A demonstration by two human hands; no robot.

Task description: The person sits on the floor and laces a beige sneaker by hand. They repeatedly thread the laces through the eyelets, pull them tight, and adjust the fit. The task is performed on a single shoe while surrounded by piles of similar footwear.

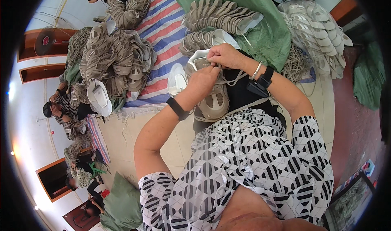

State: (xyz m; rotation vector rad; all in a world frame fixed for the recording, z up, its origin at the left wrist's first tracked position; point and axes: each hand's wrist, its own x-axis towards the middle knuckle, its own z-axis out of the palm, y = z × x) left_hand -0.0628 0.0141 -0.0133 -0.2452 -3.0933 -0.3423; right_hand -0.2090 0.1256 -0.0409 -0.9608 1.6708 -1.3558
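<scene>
A taupe mesh shoe upper [214, 103] with a white lining lies over my dark-clad lap, its toe toward me. My left hand [203, 82] is closed on the upper near its lacing edge. My right hand [227, 56] pinches at the same spot, fingertips almost touching the left ones. A beige shoelace [235, 81] loops out from beneath the hands across my right thigh; the piece between the fingertips is too small to see clearly. Another white-lined shoe piece [177, 80] lies just left of my left hand.
Stacked taupe uppers [220, 17] rest on green sheeting [271, 31] ahead. More bundled uppers [116, 57] pile on a striped tarp [163, 35] at left. Pale uppers [315, 33] and a heap of laces [296, 64] lie at right. Several people sit working along the left wall.
</scene>
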